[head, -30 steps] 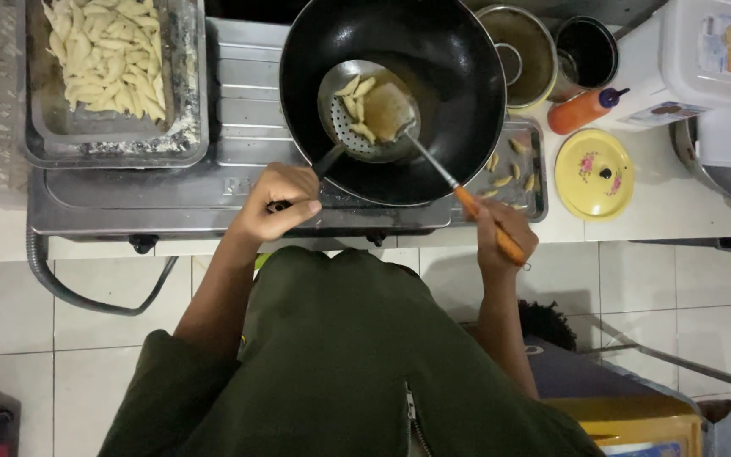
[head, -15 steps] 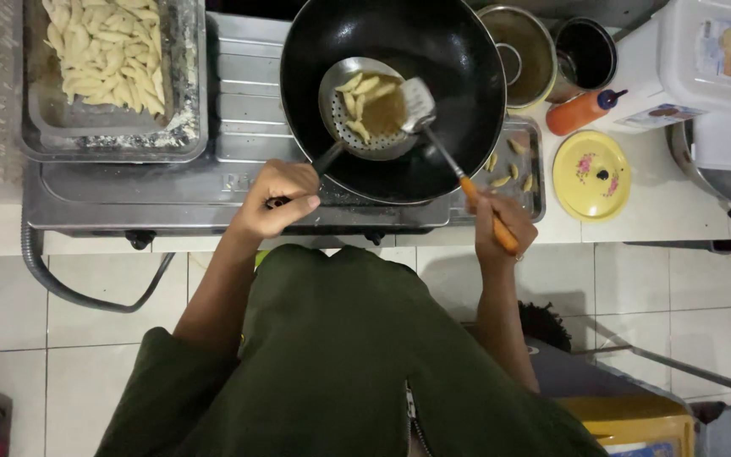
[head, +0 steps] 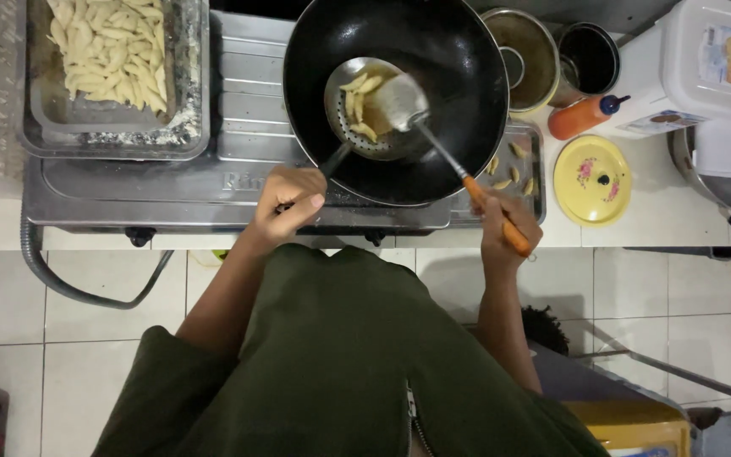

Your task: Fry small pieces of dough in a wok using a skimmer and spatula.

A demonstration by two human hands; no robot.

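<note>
Two fists clenched: left hand (head: 288,201) on handle of perforated skimmer (head: 364,108), right hand (head: 508,227) on orange handle of spatula (head: 399,100); both tools over black wok (head: 458,76), skimmer bearing pale dough pieces (head: 359,101); beside stove, tray of raw pieces (head: 112,51)

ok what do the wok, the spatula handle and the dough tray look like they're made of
Wok: dark metal by the look, matte black with a faint sheen at the rim. Spatula handle in the right hand: orange, smooth, probably plastic, though painted wood is possible. Dough tray: clear plastic or glass; the stove shows through its floury walls.
</note>
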